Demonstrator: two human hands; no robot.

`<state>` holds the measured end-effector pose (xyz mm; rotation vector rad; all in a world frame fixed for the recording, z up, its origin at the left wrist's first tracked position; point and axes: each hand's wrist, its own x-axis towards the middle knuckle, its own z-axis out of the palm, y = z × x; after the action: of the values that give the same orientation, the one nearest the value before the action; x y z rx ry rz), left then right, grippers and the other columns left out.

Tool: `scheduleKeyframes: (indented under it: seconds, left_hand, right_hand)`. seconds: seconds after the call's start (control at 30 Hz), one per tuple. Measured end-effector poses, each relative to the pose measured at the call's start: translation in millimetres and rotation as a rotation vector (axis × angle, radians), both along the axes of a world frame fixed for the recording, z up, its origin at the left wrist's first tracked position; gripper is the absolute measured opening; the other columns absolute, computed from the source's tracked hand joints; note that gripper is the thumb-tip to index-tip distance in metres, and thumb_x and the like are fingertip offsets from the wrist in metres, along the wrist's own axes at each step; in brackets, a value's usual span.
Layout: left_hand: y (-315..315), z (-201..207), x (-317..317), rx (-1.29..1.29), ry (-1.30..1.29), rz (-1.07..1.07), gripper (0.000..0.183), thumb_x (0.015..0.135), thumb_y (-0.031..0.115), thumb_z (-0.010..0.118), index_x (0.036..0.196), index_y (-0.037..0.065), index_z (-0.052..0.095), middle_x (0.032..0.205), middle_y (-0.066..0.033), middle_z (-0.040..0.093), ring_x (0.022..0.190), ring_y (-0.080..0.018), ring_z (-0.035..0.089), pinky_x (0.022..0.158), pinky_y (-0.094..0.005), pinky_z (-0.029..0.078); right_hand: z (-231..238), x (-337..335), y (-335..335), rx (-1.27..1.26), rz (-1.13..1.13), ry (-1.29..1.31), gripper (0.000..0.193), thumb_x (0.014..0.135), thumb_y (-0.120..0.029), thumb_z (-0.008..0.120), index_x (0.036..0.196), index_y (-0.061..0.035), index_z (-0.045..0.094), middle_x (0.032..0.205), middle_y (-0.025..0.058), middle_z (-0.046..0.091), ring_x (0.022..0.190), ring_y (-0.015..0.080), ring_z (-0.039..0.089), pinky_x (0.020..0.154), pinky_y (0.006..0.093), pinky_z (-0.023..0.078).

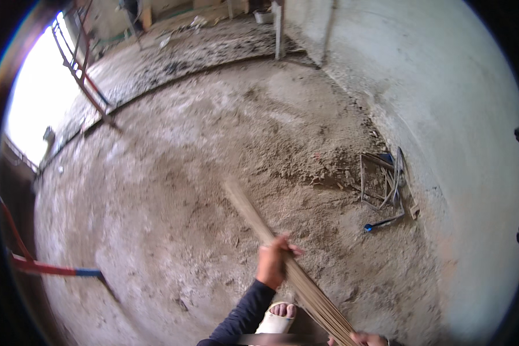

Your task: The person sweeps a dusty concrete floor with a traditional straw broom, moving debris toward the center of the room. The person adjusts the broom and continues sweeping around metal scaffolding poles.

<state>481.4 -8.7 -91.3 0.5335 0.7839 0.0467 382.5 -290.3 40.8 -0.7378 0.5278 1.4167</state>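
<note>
A stick broom, a long bundle of thin tan sticks, slants from the lower right toward the middle of the floor. Its far end is blurred and reaches over the dusty, rough ground. My left hand, in a dark sleeve, is wrapped round the bundle about midway along. At the lower edge of the picture my right hand grips the near end and is partly cut off. Below the left hand, my foot in a pale sandal shows on the floor.
A bent metal frame lies by debris near the right wall. A red and blue pole juts in at left. Scaffold legs stand upper left; a post and rubble strip are at the back.
</note>
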Motion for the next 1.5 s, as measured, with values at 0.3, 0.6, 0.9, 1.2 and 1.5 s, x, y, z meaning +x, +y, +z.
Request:
scheduleKeyframes:
  seconds: [0.3, 0.6, 0.9, 1.2, 1.5]
  left_hand:
    - [20, -163, 93, 0.750, 0.079, -0.438, 0.011, 0.081, 0.003, 0.052, 0.088, 0.001, 0.045, 0.063, -0.0056, 0.048, 0.048, -0.0179, 0.051, 0.041, -0.0360, 0.044]
    - [-183, -189, 177, 1.366, -0.442, -1.323, 0.034, 0.087, 0.025, 0.057, 0.098, -0.007, 0.050, 0.085, -0.0160, 0.061, 0.080, -0.0345, 0.061, 0.069, -0.0430, 0.046]
    - [-79, -57, 102, 1.154, -0.217, -0.867, 0.053, 0.085, 0.020, 0.059, 0.116, -0.014, 0.032, 0.092, -0.0365, 0.061, 0.086, -0.0481, 0.065, 0.073, -0.0490, 0.054]
    - [61, -95, 81, 1.133, 0.195, -0.659, 0.030, 0.083, 0.016, 0.066, 0.095, -0.007, 0.050, 0.077, -0.0201, 0.061, 0.072, -0.0326, 0.064, 0.064, -0.0429, 0.051]
    - [-67, -65, 156, 0.124, -0.248, -0.670, 0.028, 0.088, 0.008, 0.060, 0.108, 0.004, 0.040, 0.076, -0.0076, 0.050, 0.058, -0.0190, 0.054, 0.050, -0.0371, 0.051]
  right_hand:
    - [-56, 18, 63, 0.367, -0.351, 0.360, 0.040, 0.101, -0.040, 0.046, 0.122, -0.0065, 0.044, 0.082, 0.0077, 0.045, 0.058, 0.0140, 0.042, 0.051, 0.0323, 0.040]
    - [-3, -5, 30, 0.075, -0.749, 0.245, 0.057, 0.095, -0.062, 0.042, 0.080, -0.0070, 0.048, 0.056, -0.0008, 0.035, 0.041, 0.0081, 0.033, 0.038, 0.0227, 0.032]
    - [-40, -66, 40, 0.381, -0.592, 0.234, 0.053, 0.097, -0.062, 0.031, 0.125, -0.0198, 0.042, 0.072, 0.0059, 0.041, 0.040, 0.0133, 0.034, 0.033, 0.0262, 0.034]
    - [-29, -6, 92, 0.399, -0.363, 0.304, 0.053, 0.096, -0.058, 0.040, 0.107, -0.0077, 0.053, 0.069, 0.0060, 0.047, 0.042, 0.0136, 0.038, 0.034, 0.0251, 0.033]
    - [-5, 3, 67, 0.002, -0.484, 0.125, 0.042, 0.097, -0.055, 0.043, 0.113, -0.0170, 0.052, 0.068, 0.0050, 0.045, 0.047, 0.0144, 0.041, 0.037, 0.0267, 0.034]
